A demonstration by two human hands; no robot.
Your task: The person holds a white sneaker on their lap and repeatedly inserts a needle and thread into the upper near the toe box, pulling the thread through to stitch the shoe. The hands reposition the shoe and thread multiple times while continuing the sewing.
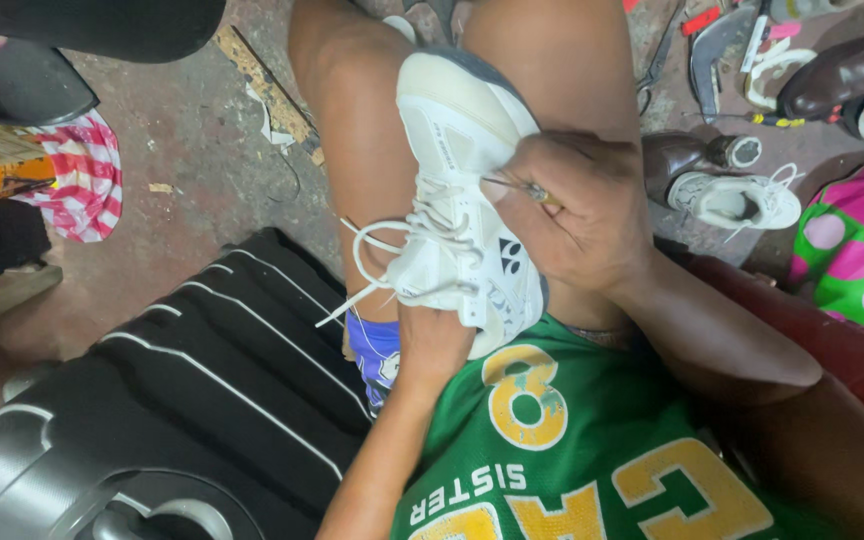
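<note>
Your right hand (pixel 577 215) has its fingers pinched closed on a thin metal tool, perhaps an awl or needle (pixel 524 188), of which only a short length shows; its tip meets the side of the white sneaker (pixel 462 190) near the lace eyelets. The grip is tight and low, I think because a thin tool needs firm control against stiff material.

Your left hand (pixel 432 345) is at 6 o'clock from the shoe and goes into or under its heel opening. The fingers are hidden, so I cannot tell if they are clenched or loose; the hand seems to brace the shoe from behind against the push.

The sneaker lies on your lap between your bare thighs, toe toward 12 o'clock, with its white laces (pixel 382 255) loose toward 9 o'clock. The knees make a steady cradle for it.

At 3 o'clock another white sneaker (pixel 737 200) lies on the floor beside a brown shoe (pixel 682 155). At 8 o'clock is a black ribbed case (pixel 192 380), and at 10 o'clock a red-and-white striped cloth (pixel 87 180).
</note>
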